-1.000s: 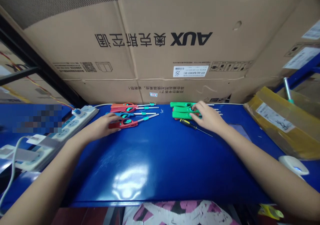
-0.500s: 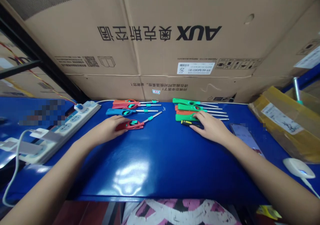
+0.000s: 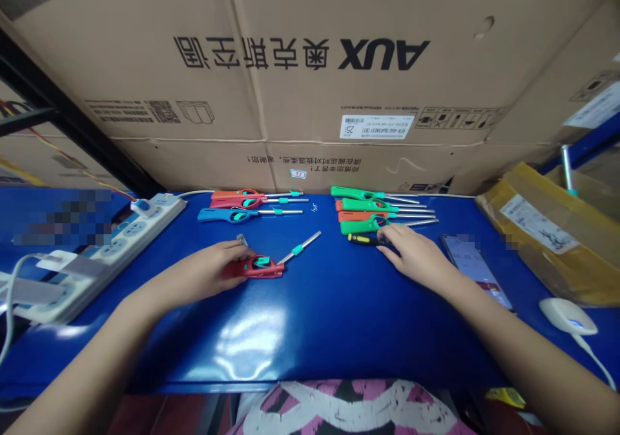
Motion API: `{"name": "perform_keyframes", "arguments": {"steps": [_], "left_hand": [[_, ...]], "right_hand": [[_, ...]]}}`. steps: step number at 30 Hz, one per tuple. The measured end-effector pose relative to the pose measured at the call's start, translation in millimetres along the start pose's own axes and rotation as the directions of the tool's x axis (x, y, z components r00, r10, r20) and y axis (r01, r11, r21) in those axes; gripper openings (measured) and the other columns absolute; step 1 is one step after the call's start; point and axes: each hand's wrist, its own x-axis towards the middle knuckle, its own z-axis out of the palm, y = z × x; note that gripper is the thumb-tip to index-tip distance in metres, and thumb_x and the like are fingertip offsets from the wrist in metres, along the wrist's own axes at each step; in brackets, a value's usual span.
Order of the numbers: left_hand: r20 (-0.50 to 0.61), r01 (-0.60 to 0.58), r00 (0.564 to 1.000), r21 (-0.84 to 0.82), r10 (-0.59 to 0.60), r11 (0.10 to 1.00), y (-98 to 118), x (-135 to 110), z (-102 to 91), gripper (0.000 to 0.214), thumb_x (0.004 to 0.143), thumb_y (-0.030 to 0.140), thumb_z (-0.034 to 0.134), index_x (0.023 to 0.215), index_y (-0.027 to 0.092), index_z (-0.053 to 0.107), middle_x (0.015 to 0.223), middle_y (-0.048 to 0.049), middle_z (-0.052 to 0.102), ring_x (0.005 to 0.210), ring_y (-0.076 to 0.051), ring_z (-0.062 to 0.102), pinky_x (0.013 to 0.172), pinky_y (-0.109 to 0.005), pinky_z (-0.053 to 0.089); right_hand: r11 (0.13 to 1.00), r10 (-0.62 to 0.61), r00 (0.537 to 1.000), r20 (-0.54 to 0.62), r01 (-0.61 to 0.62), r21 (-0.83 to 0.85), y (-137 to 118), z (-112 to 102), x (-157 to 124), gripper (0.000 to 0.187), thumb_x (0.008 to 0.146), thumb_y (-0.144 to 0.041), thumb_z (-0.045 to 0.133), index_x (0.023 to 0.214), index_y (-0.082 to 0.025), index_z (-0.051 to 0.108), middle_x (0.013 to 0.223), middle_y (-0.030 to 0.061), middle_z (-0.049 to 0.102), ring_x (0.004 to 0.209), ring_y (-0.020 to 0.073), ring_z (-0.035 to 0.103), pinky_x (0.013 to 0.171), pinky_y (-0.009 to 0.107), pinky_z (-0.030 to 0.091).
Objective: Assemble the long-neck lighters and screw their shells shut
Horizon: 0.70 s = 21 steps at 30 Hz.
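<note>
My left hand [image 3: 217, 266] is closed around the handle of a red long-necked lighter [image 3: 264, 266], whose metal tube angles up to the right and carries a green clip. A small metallic piece [image 3: 241, 239] shows just behind these fingers; its kind is unclear. My right hand [image 3: 414, 251] has its fingers closed on a black and yellow screwdriver [image 3: 361, 239], its far end hidden by the hand. Just beyond it lie green lighters [image 3: 358, 225] and orange lighters [image 3: 346, 216], side by side. A blue lighter [image 3: 217, 215] and red lighters [image 3: 232, 201] lie beyond my left hand.
A large cardboard sheet [image 3: 300, 112] stands behind the blue table [image 3: 310, 332]. On the left is a white power strip [image 3: 121, 241] with plugs and cables. To the right are a phone [image 3: 475, 270], a yellow-taped box [image 3: 547, 228] and a white corded device [image 3: 566, 315].
My left hand has drawn the red lighter toward me, away from the blue one. My right hand's fingers have come together on the screwdriver, beside the green lighter. The view has shifted slightly.
</note>
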Motion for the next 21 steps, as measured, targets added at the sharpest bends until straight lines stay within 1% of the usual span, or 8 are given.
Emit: {"name": "perform_keyframes", "arguments": {"steps": [1,3,7,10,14,16,19,21], "left_hand": [[0.026,-0.001,1.0,-0.019,0.001,1.0,3,-2,-1.4,0.033,0.089,0.024,0.058,0.121,0.026,0.066,0.117,-0.0055,0.068,0.104,-0.023,0.066,0.089,-0.032,0.053],[0.054,-0.021,0.998,-0.056,0.024,0.998,9,-5,-3.1,0.039,0.085,0.017,0.059,0.121,0.028,0.068,0.118,-0.0049,0.07,0.104,-0.023,0.068,0.089,-0.032,0.054],[0.111,-0.088,0.989,-0.094,0.098,0.992,31,-3,-0.9,0.04,0.083,0.014,0.062,0.119,0.031,0.07,0.119,-0.0022,0.071,0.107,-0.022,0.069,0.093,-0.031,0.053],[0.147,-0.143,0.978,-0.057,0.15,0.988,52,7,6.8,0.04,0.085,0.015,0.065,0.121,0.032,0.067,0.119,-0.001,0.071,0.105,-0.021,0.069,0.091,-0.031,0.054],[0.081,-0.214,0.974,0.035,0.21,0.976,84,29,31.3,0.04,0.091,0.024,0.066,0.13,0.029,0.063,0.12,-0.0036,0.07,0.109,-0.025,0.067,0.091,-0.037,0.055],[0.009,-0.248,0.969,0.045,0.247,0.968,97,40,48.7,0.039,0.093,0.028,0.065,0.132,0.025,0.06,0.121,-0.0056,0.069,0.111,-0.026,0.065,0.093,-0.04,0.054],[-0.116,-0.255,0.96,0.026,0.256,0.967,105,52,71.7,0.038,0.096,0.034,0.062,0.132,0.021,0.059,0.121,-0.0088,0.068,0.106,-0.026,0.065,0.092,-0.042,0.054],[-0.178,-0.292,0.942,-0.022,0.284,0.956,103,56,79.0,0.043,0.096,0.036,0.064,0.135,0.019,0.056,0.122,-0.0099,0.067,0.107,-0.025,0.064,0.094,-0.041,0.054]], "right_hand": [[1.0,-0.005,1.0,0.005,0.005,0.001,-1,0,-2,0.005,0.099,-0.027,0.052,0.1,-0.023,0.055,0.102,0.0077,0.067,0.096,0.0281,0.066,0.076,0.04,0.054],[1.0,-0.012,1.0,0.011,0.011,0.012,-1,-1,-5,0.003,0.098,-0.023,0.052,0.095,-0.023,0.053,0.096,0.0056,0.067,0.092,0.0264,0.066,0.074,0.038,0.054],[1.0,-0.004,1.0,-0.005,0.004,0.02,0,-2,-5,0.008,0.097,-0.019,0.052,0.104,-0.021,0.054,0.105,0.0078,0.066,0.1,0.0268,0.065,0.082,0.04,0.054],[1.0,0.001,1.0,-0.018,-0.001,0.001,-2,-3,-1,0.011,0.097,-0.021,0.053,0.107,-0.018,0.057,0.107,0.0112,0.065,0.103,0.0298,0.062,0.089,0.044,0.053],[1.0,-0.005,1.0,-0.026,0.005,-0.019,-16,-13,5,0.019,0.096,-0.027,0.056,0.11,-0.016,0.061,0.115,0.0152,0.061,0.108,0.0332,0.058,0.092,0.048,0.051],[1.0,-0.024,1.0,-0.009,0.024,-0.012,-27,-19,7,0.02,0.098,-0.027,0.054,0.111,-0.015,0.062,0.114,0.0146,0.061,0.106,0.0318,0.059,0.091,0.046,0.051],[0.989,-0.11,0.994,0.019,0.107,0.099,-45,-24,7,0.027,0.102,-0.038,0.049,0.112,-0.017,0.063,0.112,0.0116,0.065,0.105,0.0281,0.062,0.088,0.042,0.051],[0.961,-0.22,0.974,0.052,0.208,0.185,-52,-23,4,0.033,0.101,-0.048,0.051,0.108,-0.018,0.064,0.107,0.0086,0.068,0.099,0.0253,0.064,0.084,0.039,0.051]]}}
